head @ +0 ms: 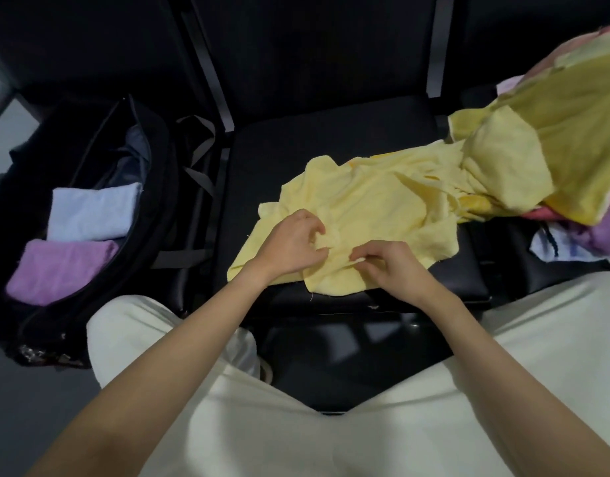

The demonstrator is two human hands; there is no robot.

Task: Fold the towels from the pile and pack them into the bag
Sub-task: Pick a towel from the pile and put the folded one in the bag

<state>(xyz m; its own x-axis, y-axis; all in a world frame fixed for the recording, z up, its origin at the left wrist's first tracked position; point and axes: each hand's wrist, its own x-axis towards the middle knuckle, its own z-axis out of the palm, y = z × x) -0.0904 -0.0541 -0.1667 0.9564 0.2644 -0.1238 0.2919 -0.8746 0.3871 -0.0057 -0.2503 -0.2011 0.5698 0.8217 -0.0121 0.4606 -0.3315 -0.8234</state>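
Now: both hands on yellow towel (365,208)
L hand (290,247) & R hand (388,266) fingers curled, pinching its rumpled middle; black seat (262,160) under.

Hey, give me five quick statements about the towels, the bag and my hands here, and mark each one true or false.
1. Both hands pinch the pale yellow towel on the black seat. True: the left hand and the right hand each have a grip on its near part.
2. The yellow towel is already folded flat. False: it lies crumpled and spread out.
3. The black bag holds a light blue towel and a purple towel. True.
4. The bag is zipped shut. False: it lies open, both folded towels showing.
5. The pile lies to the left of the bag. False: it sits at the right, the bag at the left.
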